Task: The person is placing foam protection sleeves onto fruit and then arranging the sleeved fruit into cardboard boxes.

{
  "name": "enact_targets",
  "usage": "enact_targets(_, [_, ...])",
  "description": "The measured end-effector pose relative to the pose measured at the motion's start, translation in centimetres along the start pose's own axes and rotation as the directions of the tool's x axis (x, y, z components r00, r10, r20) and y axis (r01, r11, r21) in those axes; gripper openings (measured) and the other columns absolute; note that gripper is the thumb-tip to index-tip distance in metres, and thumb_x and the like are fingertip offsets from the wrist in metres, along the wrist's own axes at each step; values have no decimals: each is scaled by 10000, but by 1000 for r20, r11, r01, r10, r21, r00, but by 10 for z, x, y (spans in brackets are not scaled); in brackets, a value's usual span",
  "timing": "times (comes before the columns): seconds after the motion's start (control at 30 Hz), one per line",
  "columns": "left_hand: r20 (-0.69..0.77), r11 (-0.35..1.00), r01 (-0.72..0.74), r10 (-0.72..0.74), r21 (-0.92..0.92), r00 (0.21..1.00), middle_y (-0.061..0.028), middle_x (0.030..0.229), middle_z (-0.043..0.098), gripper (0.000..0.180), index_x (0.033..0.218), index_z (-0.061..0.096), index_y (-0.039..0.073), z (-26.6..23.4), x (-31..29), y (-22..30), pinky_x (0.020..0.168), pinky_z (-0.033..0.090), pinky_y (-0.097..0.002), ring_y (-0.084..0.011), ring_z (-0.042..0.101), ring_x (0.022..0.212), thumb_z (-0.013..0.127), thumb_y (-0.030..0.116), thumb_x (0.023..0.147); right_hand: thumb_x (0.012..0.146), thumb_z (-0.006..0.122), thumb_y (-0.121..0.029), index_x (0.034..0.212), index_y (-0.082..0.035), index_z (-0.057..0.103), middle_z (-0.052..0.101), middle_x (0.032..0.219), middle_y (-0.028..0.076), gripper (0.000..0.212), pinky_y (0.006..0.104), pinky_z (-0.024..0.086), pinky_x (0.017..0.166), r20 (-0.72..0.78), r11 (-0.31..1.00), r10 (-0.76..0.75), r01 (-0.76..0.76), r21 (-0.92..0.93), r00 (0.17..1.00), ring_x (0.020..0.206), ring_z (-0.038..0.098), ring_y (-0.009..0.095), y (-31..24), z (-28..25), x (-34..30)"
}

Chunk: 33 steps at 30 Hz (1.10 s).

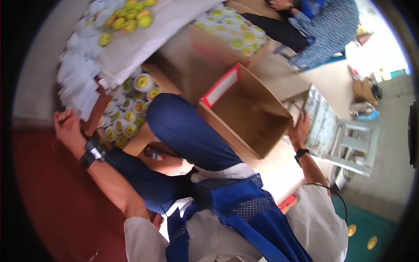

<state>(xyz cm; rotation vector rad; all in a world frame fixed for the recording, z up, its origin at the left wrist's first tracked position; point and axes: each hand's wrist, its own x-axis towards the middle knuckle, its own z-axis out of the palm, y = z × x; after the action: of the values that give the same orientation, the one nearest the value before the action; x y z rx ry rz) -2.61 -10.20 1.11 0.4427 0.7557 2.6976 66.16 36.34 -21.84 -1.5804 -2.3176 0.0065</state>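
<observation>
My right hand grips the right corner of a cardboard box, which is tilted beside my raised knee with a bare inside and a red-and-white panel on one wall. My left hand is closed with its fingers curled, close to the lower end of a pile of white foam net sleeves. Whatever it holds, if anything, is hidden. Between that hand and my knee stands an open carton of green-yellow apples in foam nets.
Loose apples lie on a pale cloth at the far left. Another carton of netted apples stands farther off, beside a seated person in a patterned top. A worn wooden stool stands right of my right hand.
</observation>
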Motion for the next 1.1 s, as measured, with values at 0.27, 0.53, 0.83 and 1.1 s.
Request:
enact_targets(0.27, [-60,999,21,-22,-25,998,-28,680,437,95,931,525,1,-19,12,9,715,382,-353,-163,461,664,478,50,997,955,506,-58,1464,-23,377,455,1446,201,526,421,350,1129,-121,943,27,15,334,992,1313,461,350,34,-6,1])
enact_targets(0.53, [-38,1000,18,-19,-14,999,-39,678,443,69,951,505,-8,-35,23,18,701,382,-362,-174,463,648,453,23,983,959,414,19,1476,-6,353,519,1355,197,520,382,436,1041,-64,638,263,-124,760,963,1201,569,289,43,-7,-2])
enact_targets(0.83, [-10,1000,-19,19,-6,1000,-34,686,450,48,959,517,-12,-27,17,19,711,380,-364,-172,468,662,497,32,964,932,513,-18,1503,10,297,406,1494,249,611,433,277,1193,-67,953,-34,53,299,997,1394,381,405,20,4,-12])
enact_targets(1.1, [-107,998,-55,53,-17,993,-24,715,455,100,937,555,3,9,-10,-4,717,383,-345,-160,459,684,529,84,989,904,549,-71,1416,10,418,512,1357,258,535,483,412,1043,-77,970,38,-18,241,996,1236,507,430,25,-3,2])
